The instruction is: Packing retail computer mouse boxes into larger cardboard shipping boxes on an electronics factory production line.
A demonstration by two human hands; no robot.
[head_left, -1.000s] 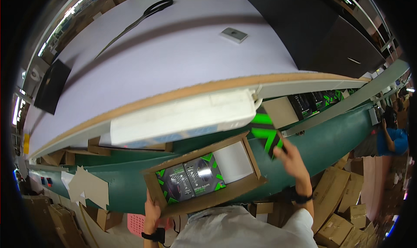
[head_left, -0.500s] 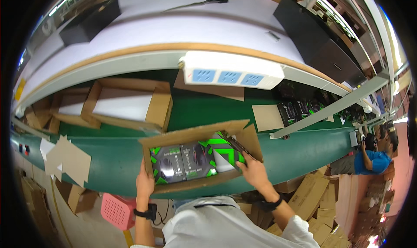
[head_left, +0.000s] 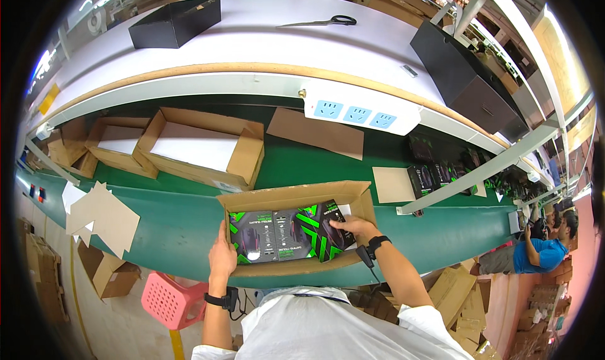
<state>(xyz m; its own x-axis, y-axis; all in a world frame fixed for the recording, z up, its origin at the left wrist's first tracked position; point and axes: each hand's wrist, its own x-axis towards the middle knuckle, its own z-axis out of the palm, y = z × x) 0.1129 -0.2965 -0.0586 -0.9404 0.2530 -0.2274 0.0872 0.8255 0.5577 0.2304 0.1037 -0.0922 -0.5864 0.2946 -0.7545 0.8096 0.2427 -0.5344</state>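
In front of me on the green bench stands an open cardboard carton. Black and green gaming mouse boxes lie face up inside it. My left hand is closed on the carton's left wall, its fingertips partly hidden. At the carton's right end, my right hand grips another mouse box, thumb on its printed face. That box lies slanted, its left part over the neighbouring boxes. A bit of white sheet shows behind it. Both wrists wear black bands.
Two cartons with white sheets stand at the back left. Flat cardboard pieces lie at left. More mouse boxes sit at right. A power strip hangs from the shelf edge. A pink stool is below; a person is far right.
The mouse box in my right hand has turned from nearly on edge to face up and shifted left over the others. My left hand stays on the carton; the view has shifted.
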